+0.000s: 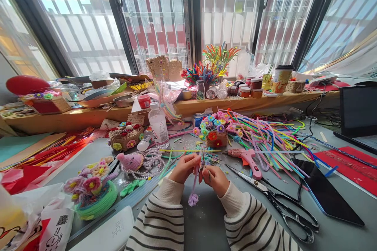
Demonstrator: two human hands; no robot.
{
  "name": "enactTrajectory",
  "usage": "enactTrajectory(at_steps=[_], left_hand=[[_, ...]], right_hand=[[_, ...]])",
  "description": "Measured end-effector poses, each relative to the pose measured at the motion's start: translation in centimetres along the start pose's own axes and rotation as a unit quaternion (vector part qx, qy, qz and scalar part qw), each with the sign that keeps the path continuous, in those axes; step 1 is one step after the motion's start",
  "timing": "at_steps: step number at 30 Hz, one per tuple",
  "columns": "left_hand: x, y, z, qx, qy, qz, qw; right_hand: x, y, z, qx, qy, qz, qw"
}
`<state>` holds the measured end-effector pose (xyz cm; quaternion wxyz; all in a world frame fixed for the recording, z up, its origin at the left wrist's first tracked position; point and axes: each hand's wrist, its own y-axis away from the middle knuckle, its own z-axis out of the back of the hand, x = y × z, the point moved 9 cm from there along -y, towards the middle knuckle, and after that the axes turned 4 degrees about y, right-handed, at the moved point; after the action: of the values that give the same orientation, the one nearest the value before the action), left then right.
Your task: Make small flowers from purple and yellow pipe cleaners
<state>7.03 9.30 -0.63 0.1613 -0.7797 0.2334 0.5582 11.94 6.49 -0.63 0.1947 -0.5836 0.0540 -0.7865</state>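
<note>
My left hand (186,168) is closed, its fingertips pinching a lilac pipe cleaner. From it hangs a fluffy lilac pipe-cleaner flower (193,199) below the fingers. My right hand (217,180) is closed round small scissors (204,160), whose thin blades point up and away beside the left fingertips. The hands nearly meet over the grey table (203,227). Just beyond them lies a yellow pipe cleaner (188,150) among small coloured trimmings. To the right are a pink glue gun (246,160) and large black-handled scissors (273,196), lying with their blades slightly apart.
Loose coloured pipe cleaners (265,141) spread at the right, near a dark phone (326,192) and a laptop (357,113). A flower basket (216,139), a plastic bottle (159,125) and a bead string (157,164) stand or lie ahead. Leftward are a green flower pot (97,202) and a white box (108,231).
</note>
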Motion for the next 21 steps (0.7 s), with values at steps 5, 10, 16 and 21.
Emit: enactTrajectory(at_steps=[5, 10, 16, 21], left_hand=[[0.34, -0.05, -0.41, 0.036, -0.004, 0.013, 0.999], [0.35, -0.11, -0.50, 0.044, 0.001, 0.015, 0.999], [0.16, -0.16, -0.39, 0.026, -0.007, 0.013, 1.000], [0.26, -0.25, -0.17, 0.021, -0.009, 0.015, 1.000]], right_hand=[[0.03, -0.02, -0.06, 0.006, -0.003, 0.000, 1.000], [-0.25, -0.09, 0.13, -0.008, -0.003, -0.011, 1.000], [-0.37, -0.07, 0.16, -0.009, -0.007, -0.017, 1.000], [-0.41, -0.05, 0.43, -0.018, 0.011, -0.020, 1.000]])
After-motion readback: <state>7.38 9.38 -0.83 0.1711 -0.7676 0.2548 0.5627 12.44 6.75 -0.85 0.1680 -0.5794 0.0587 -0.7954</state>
